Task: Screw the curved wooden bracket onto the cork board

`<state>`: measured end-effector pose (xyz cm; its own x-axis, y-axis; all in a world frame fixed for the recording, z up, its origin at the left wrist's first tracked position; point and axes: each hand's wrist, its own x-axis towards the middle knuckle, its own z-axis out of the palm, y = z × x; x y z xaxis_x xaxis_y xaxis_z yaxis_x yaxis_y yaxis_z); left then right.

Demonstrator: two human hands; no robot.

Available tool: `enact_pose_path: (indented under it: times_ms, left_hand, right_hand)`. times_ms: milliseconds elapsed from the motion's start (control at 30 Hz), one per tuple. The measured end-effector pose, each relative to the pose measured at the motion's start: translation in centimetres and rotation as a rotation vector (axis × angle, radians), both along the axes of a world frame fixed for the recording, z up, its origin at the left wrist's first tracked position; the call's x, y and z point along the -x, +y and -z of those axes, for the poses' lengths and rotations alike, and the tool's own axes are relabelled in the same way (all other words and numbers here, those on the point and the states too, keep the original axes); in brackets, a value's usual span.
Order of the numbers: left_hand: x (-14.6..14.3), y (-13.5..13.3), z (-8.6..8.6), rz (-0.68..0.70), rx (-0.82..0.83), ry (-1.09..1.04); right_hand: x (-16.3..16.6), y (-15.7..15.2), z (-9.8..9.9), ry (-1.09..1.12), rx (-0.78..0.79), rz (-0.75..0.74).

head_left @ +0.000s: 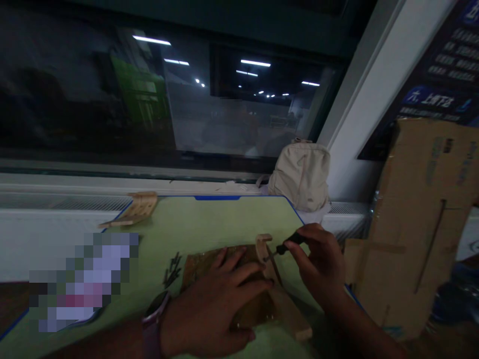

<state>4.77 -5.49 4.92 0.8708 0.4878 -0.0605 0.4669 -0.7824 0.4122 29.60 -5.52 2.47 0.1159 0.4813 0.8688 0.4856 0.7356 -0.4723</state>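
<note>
My right hand [322, 262] grips the black handle of a screwdriver [288, 244], held low and slanting. Its shaft points down left, and the tip meets a light wooden piece [291, 310] with a curved, hook-like far end. My left hand [211, 301], wearing a watch at the wrist, lies flat with fingers spread over a brown panel [196, 260] that has a glossy surface. Its fingertips reach the wooden piece's left edge. Whether a screw sits under the tip is too small to tell. Several dark screws [172, 271] lie in a loose pile left of the panel.
Under everything is a pale green table [179, 219] with a blue edge. Another curved wooden part [140, 209] rests at its far left corner, above a blurred-out item [101, 274]. A beige backpack [303, 174] leans by the window; a large cardboard box [422, 224] stands right.
</note>
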Motion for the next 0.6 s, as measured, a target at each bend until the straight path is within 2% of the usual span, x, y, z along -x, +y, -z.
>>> enact_pose_path:
  times_ms: [67, 133, 367, 467, 600]
  left_hand:
    - [0.1, 0.0, 0.3, -0.005, 0.006, -0.007]
    - [0.2, 0.0, 0.6, -0.006, -0.002, -0.033]
    - [0.3, 0.0, 0.8, 0.013, -0.031, -0.06]
    - [0.3, 0.1, 0.8, 0.006, -0.028, -0.064]
    - [0.3, 0.1, 0.9, 0.016, -0.044, -0.088]
  right_hand:
    - [-0.1, 0.1, -0.1, -0.039, 0.021, 0.043]
    - [0.0, 0.1, -0.2, -0.07, 0.056, 0.013]
    - [1.1, 0.0, 0.0, 0.075, 0.208, -0.279]
    - [1.2, 0.1, 0.0, 0.097, 0.18, -0.223]
    - [1.2, 0.3, -0.1, 0.057, 0.022, -0.085]
